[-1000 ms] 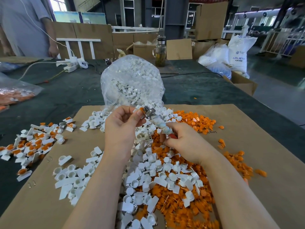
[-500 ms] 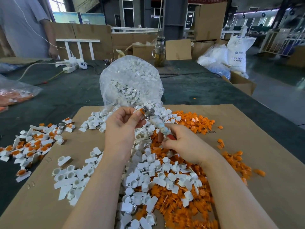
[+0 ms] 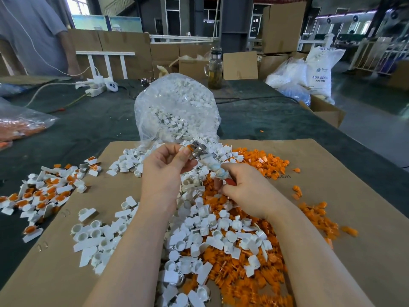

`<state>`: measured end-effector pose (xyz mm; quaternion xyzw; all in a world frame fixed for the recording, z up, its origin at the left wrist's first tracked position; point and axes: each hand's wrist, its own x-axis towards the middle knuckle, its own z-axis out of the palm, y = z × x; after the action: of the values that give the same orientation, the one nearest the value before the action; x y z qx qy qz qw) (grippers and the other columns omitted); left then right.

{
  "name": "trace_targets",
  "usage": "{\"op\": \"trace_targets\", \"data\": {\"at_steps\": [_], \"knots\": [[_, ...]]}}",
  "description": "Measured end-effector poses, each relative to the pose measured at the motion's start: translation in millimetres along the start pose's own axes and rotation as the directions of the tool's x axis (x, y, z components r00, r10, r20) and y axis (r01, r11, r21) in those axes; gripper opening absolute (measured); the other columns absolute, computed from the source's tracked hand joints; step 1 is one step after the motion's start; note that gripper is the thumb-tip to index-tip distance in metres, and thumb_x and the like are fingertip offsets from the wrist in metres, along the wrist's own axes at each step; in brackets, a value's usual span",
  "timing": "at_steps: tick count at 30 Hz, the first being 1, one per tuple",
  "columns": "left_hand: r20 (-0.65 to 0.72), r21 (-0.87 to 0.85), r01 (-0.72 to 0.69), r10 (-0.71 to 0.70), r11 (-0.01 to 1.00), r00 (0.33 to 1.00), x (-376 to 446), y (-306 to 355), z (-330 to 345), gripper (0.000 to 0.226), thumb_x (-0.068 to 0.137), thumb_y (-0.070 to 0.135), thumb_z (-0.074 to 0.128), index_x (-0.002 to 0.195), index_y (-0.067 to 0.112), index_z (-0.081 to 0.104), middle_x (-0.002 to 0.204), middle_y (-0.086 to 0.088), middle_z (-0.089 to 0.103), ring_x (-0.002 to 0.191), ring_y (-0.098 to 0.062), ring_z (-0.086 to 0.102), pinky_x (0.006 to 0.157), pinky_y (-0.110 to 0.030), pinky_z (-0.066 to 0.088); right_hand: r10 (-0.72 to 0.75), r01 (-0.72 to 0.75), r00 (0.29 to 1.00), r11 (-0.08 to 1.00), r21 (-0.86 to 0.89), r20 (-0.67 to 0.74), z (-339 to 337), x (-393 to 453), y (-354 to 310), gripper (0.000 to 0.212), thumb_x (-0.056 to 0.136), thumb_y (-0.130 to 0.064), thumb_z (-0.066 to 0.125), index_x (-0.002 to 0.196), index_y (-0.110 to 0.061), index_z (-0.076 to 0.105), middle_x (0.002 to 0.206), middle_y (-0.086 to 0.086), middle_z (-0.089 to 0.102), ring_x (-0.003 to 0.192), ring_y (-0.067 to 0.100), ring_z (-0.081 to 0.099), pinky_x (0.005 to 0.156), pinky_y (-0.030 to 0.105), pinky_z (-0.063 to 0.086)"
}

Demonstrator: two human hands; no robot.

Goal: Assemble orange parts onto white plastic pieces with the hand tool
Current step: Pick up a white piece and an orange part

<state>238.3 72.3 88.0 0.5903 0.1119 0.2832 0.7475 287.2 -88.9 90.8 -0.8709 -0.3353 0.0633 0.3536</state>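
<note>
Matte cardboard sheet (image 3: 332, 196), glossy white pieces (image 3: 205, 227), metal-tipped tool (image 3: 208, 161)

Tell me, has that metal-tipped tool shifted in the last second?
No. The hand tool stays held before the mouth of the plastic bag.

We are in a factory workshop: stacked cardboard boxes (image 3: 284, 25), an ABS resin sack (image 3: 321, 67), steel columns (image 3: 232, 18), bulk plastic parts heaped on a long table (image 3: 265, 111).
</note>
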Motion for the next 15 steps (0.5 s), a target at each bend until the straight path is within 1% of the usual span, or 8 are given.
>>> {"op": "trace_targets", "data": {"at_steps": [3,5,7,9,11,13,14,15], "knots": [[-0.046,-0.122,0.145,-0.152,0.982,0.987,-1,2,-1,0.007,0.088,0.006,0.067,0.081,0.009,0.067,0.066,0.003,0.072,0.061,-0.009,0.070,0.064,-0.021,0.059,0.002,-0.004,1.000,0.998,-0.070,-0.030,5,1,3,0.008,0.092,-0.020,0.056,0.085,-0.020,0.059,0.077,-0.004,0.059,0.067,0.013,0.055,0.061,0.036,0.046],[-0.107,-0.273,0.228,-0.265,0.935,0.958,0,5,-5,0.001,0.088,0.007,0.067,0.089,0.007,0.068,0.076,-0.003,0.076,0.068,-0.010,0.073,0.063,-0.022,0.060,0.012,-0.019,0.997,0.995,-0.096,-0.075,7,2,6,0.011,0.093,-0.024,0.056,0.083,-0.019,0.057,0.075,-0.004,0.057,0.065,0.011,0.053,0.056,0.033,0.043],[-0.197,-0.423,0.243,-0.351,0.873,0.916,4,8,-13,0.011,0.089,0.010,0.067,0.099,0.004,0.067,0.086,-0.007,0.078,0.076,-0.012,0.075,0.062,-0.020,0.059,0.040,-0.052,0.990,0.995,-0.086,-0.135,6,2,10,0.017,0.093,-0.026,0.057,0.076,-0.024,0.053,0.072,-0.007,0.054,0.062,0.008,0.049,0.053,0.027,0.035],[-0.298,-0.564,0.191,-0.414,0.804,0.860,8,12,-25,0.015,0.092,0.011,0.066,0.104,0.002,0.066,0.091,-0.010,0.077,0.079,-0.012,0.076,0.062,-0.019,0.059,0.074,-0.094,0.977,0.992,-0.089,-0.198,5,3,14,0.023,0.094,-0.027,0.055,0.072,-0.028,0.049,0.070,-0.009,0.052,0.061,0.007,0.047,0.053,0.024,0.031],[-0.370,-0.690,0.106,-0.474,0.716,0.799,12,14,-38,0.013,0.098,0.010,0.058,0.108,0.003,0.062,0.099,-0.012,0.076,0.079,-0.011,0.075,0.064,-0.020,0.059,0.113,-0.141,0.959,0.986,-0.091,-0.258,4,5,17,0.027,0.095,-0.028,0.053,0.070,-0.028,0.047,0.067,-0.009,0.051,0.059,0.007,0.048,0.051,0.023,0.030],[-0.412,-0.781,0.001,-0.516,0.625,0.750,15,15,-50,0.024,0.104,0.010,0.047,0.125,0.003,0.057,0.107,-0.012,0.071,0.084,-0.013,0.075,0.067,-0.022,0.060,0.147,-0.184,0.941,0.978,-0.098,-0.305,4,6,19,0.030,0.096,-0.030,0.054,0.067,-0.027,0.046,0.064,-0.008,0.050,0.056,0.008,0.047,0.049,0.022,0.029],[-0.431,-0.805,-0.048,-0.527,0.591,0.732,16,16,-54,0.031,0.105,0.010,0.043,0.134,0.003,0.052,0.109,-0.013,0.069,0.087,-0.014,0.074,0.070,-0.024,0.061,0.159,-0.202,0.935,0.973,-0.110,-0.316,4,6,21,0.030,0.096,-0.031,0.054,0.067,-0.026,0.046,0.063,-0.008,0.049,0.056,0.008,0.046,0.049,0.023,0.029],[-0.447,-0.818,-0.088,-0.532,0.568,0.720,16,16,-58,0.035,0.105,0.010,0.041,0.138,0.002,0.049,0.110,-0.013,0.068,0.088,-0.014,0.073,0.072,-0.025,0.061,0.169,-0.218,0.933,0.968,-0.123,-0.319,4,7,22,0.030,0.096,-0.031,0.054,0.067,-0.025,0.048,0.064,-0.007,0.050,0.056,0.008,0.047,0.049,0.023,0.029]]}}
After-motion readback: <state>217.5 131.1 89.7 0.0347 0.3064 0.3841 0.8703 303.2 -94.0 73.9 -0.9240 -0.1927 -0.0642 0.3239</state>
